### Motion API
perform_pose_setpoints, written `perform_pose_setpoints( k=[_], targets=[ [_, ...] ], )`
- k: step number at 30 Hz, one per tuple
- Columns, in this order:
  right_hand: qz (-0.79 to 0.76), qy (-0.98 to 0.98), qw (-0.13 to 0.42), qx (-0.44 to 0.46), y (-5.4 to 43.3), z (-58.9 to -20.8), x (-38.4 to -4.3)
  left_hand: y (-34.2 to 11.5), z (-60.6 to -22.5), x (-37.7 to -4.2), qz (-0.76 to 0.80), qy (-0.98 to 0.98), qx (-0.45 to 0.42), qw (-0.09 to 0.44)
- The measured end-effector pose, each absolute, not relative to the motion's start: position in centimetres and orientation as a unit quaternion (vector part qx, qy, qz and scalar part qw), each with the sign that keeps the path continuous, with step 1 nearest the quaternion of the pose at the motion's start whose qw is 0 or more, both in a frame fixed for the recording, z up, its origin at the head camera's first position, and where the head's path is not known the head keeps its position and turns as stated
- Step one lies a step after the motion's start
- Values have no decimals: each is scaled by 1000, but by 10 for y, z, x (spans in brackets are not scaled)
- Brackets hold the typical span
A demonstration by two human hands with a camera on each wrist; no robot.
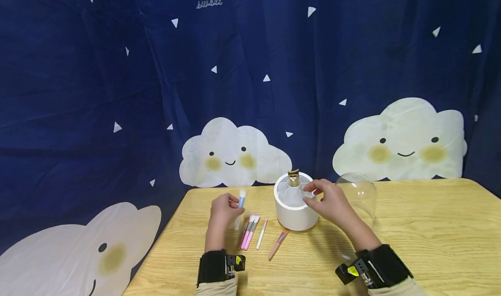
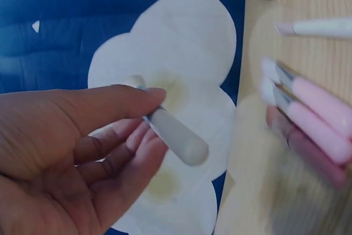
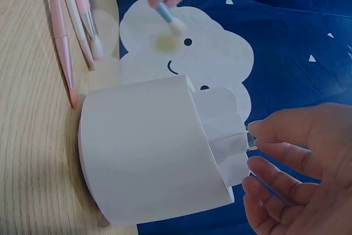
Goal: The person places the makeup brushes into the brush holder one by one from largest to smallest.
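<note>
My left hand (image 1: pixel 224 211) pinches a makeup brush (image 1: pixel 242 199) between thumb and fingers, its pale bristles up. The brush has a white handle (image 2: pixel 184 140) and a blue ferrule, and is held above the table. My right hand (image 1: pixel 332 203) is at the right rim of a round white brush holder (image 1: pixel 296 218), thumb and forefinger apart over its clear dividers (image 1: pixel 291 196). A gold ornament (image 1: pixel 293 177) tops the holder's middle. In the right wrist view, the right fingertips overlap the far end of the divider insert (image 3: pixel 224 136).
Pink-handled brushes (image 1: pixel 248 236) lie side by side left of the holder, near a thin white brush (image 1: pixel 261 236) and a rose brush (image 1: pixel 275 247). A clear dome (image 1: pixel 361 193) stands behind my right forearm. A navy curtain (image 1: pixel 250 91) hangs behind the wooden table (image 1: pixel 434 230).
</note>
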State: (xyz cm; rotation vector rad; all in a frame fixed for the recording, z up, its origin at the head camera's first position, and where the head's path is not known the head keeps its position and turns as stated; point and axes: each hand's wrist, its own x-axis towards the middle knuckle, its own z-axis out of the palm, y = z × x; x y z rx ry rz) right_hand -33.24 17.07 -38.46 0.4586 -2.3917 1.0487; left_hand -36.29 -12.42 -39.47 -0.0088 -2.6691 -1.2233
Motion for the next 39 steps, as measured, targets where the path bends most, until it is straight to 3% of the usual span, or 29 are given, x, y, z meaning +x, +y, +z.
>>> perform_pose_setpoints(
  k=[16, 39],
  targets=[
    [386, -875, 244, 162, 173, -384, -332, -90, -380, -361, -493, -849, -109, 155],
    [438, -846, 247, 176, 165, -383, -331, -51, -376, -350, -539, -803, -185, 175]
  ],
)
